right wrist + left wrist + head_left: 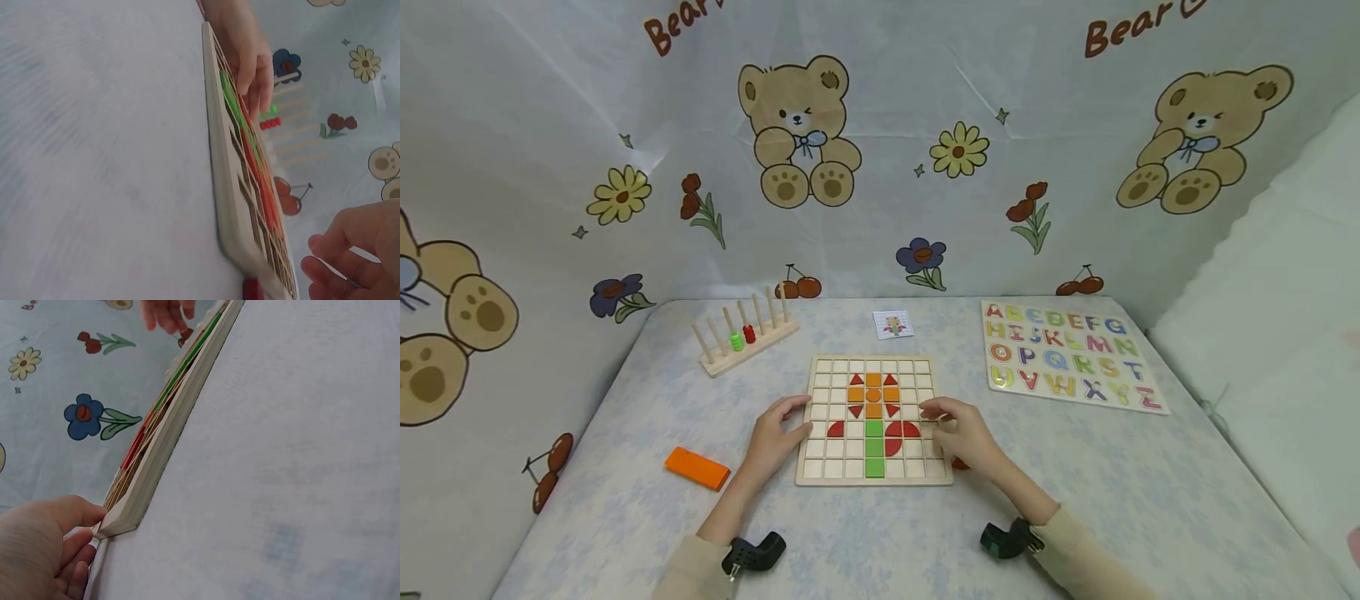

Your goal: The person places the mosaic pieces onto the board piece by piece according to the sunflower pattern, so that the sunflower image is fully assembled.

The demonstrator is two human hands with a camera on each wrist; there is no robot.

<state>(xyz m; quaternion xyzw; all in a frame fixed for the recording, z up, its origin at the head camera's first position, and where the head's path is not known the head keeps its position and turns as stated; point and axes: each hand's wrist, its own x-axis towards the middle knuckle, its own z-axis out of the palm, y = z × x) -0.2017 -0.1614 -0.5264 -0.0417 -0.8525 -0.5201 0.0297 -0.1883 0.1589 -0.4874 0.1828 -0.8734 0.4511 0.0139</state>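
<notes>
A wooden grid board [835, 469] lies in the middle of the table. On it, orange squares [873, 380] surround an orange circle [873, 396], with red triangles [857, 380] at the corners. Green squares [874, 447] form a column below, with red quarter-circles [893, 447] to either side. My left hand [768, 439] touches the board's left edge with thumb and fingertips, fingers relaxed. Over the right edge is my right hand [966, 435], loosely bent; its thumb and fingers stand apart with nothing between them in the right wrist view [356, 250]. Beside the board, partly beneath that hand, lies a red piece [960, 464].
Behind the board is a small picture card [892, 324]. A wooden peg stand [751, 350] with green and red beads stands at back left. An orange block [697, 468] lies left of my left arm. At back right sits an alphabet puzzle board [1075, 394]. Printed cloth hangs behind.
</notes>
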